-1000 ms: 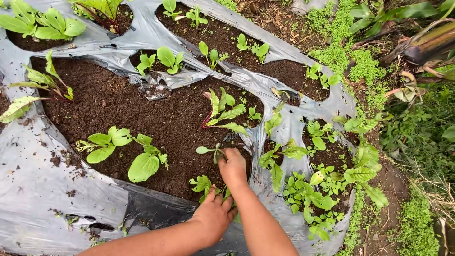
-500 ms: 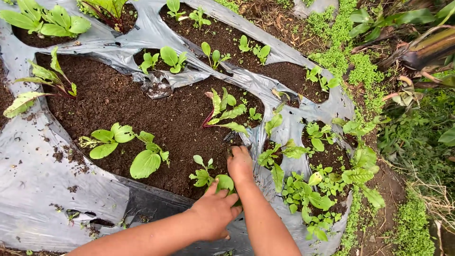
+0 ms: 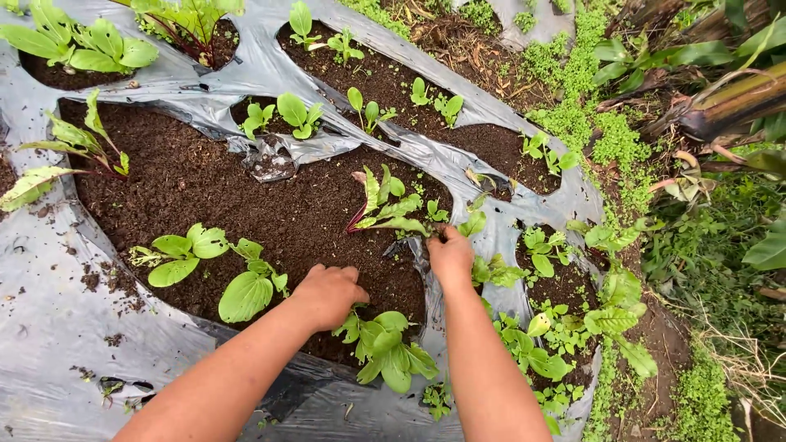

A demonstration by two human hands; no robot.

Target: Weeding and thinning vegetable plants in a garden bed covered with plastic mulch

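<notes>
Fingers of the left hand curl down into the dark soil, pressed together just above a leafy green seedling that sits at the near edge of the big planting opening. Whether they pinch anything, I cannot tell. Across from it, the right hand is closed, its fingers bunched on the torn edge of the grey plastic mulch sheet, right below a red-stemmed chard seedling near the opening's right edge. Two broad-leaved seedlings stand in the soil to the left of the left hand, well apart from both hands.
</notes>
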